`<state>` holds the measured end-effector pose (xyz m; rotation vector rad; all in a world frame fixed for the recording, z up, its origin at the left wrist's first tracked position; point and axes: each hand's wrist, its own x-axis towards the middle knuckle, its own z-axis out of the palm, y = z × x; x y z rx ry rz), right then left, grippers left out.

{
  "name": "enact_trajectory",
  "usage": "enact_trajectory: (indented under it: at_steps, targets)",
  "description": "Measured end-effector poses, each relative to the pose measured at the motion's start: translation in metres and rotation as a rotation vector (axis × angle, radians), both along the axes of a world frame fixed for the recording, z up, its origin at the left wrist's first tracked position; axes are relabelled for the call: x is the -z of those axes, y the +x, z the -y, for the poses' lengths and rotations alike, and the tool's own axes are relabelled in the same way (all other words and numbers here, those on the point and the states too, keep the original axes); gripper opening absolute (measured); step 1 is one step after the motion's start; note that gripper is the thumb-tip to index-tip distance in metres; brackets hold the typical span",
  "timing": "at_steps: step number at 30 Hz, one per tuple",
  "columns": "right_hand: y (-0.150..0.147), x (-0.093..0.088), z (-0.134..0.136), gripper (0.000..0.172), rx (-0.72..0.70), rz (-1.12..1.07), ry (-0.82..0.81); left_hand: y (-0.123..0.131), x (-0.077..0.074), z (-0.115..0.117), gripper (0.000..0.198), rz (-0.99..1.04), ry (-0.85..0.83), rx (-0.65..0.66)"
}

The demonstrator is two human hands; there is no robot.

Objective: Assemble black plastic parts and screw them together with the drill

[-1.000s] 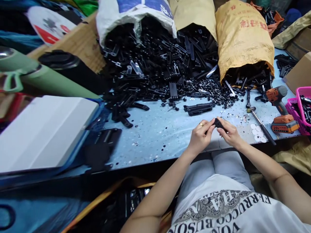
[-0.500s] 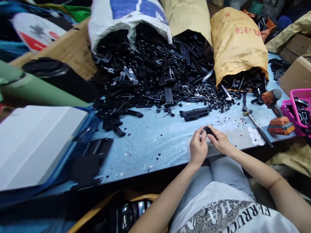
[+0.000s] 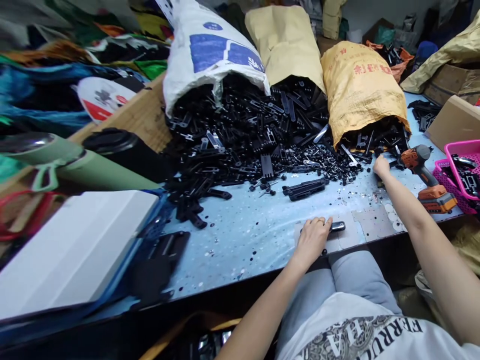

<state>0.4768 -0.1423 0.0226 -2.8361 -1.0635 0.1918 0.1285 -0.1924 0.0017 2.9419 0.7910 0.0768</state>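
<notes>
My left hand (image 3: 314, 237) rests low over the front of the bench, its fingers closed over a narrow black part (image 3: 338, 226). The part's rounded end, with a small bright hole, sticks out to the right; the rest is under the fingers. My right hand (image 3: 381, 166) is stretched forward at the edge of the black parts, below the orange-yellow sack. Its fingers are curled, and what they hold is hidden. A cordless drill (image 3: 427, 175) stands just right of it. My right forearm covers the spot where a hammer lay. A small stack of black handle-like pieces (image 3: 305, 189) lies between the hands.
Three sacks, one white (image 3: 221, 45), one tan (image 3: 285, 45) and one orange-yellow (image 3: 363, 90), spill black parts (image 3: 240, 135) onto the blue bench top (image 3: 232, 235). At right is a pink basket (image 3: 459, 170); at left, a white box (image 3: 78, 245) and green tube (image 3: 101, 167).
Both hands were together on a small black part. My right hand has moved away, forward and right; the left has lowered onto the bench with the part. The view has shifted left and up.
</notes>
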Motion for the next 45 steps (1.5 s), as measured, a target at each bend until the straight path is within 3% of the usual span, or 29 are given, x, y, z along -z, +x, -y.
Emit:
enact_trajectory:
  at_steps: [3,5,8,10,12,17,22,29,38,41,45]
  targets:
    - [-0.004,-0.004,0.014,0.038,-0.004,-0.025,0.057,-0.002,0.001,0.001,0.032,-0.017,0.002,-0.071]
    - [-0.018,-0.006,0.038,0.038,-0.166,-0.068,0.127,-0.002,0.003,-0.001,0.032,-0.004,-0.052,-0.048]
    - [-0.056,-0.008,0.089,0.035,-0.731,-0.213,0.157,0.003,0.007,-0.006,0.034,0.034,-0.191,0.053]
    - [-0.087,-0.007,0.122,0.032,-1.102,-0.249,0.054,0.007,0.008,-0.009,0.032,0.043,-0.274,0.098]
    - [-0.115,-0.005,0.145,0.032,-1.243,-0.185,-0.067,0.011,0.007,-0.010,0.032,0.045,-0.320,0.116]
    - [-0.144,0.009,0.159,0.037,-1.142,-0.035,-0.229,0.017,0.000,-0.004,0.036,0.038,-0.335,0.107]
    - [-0.148,0.005,0.162,0.041,-1.046,0.050,-0.217,0.015,0.003,0.002,0.067,0.123,-0.307,0.073]
    - [-0.169,-0.021,0.166,0.035,-1.057,0.193,-0.128,0.003,0.014,-0.002,0.058,0.342,-0.308,0.043]
    - [-0.166,-0.034,0.152,0.033,-1.143,0.250,-0.110,0.001,0.025,-0.005,0.039,0.454,-0.278,0.064]
    - [-0.161,-0.026,0.151,0.034,-1.133,0.269,-0.083,0.002,0.027,-0.002,0.042,0.426,-0.282,0.044]
    - [-0.148,0.005,0.155,0.038,-1.066,0.193,-0.036,0.016,0.023,-0.002,0.052,0.260,-0.299,0.060]
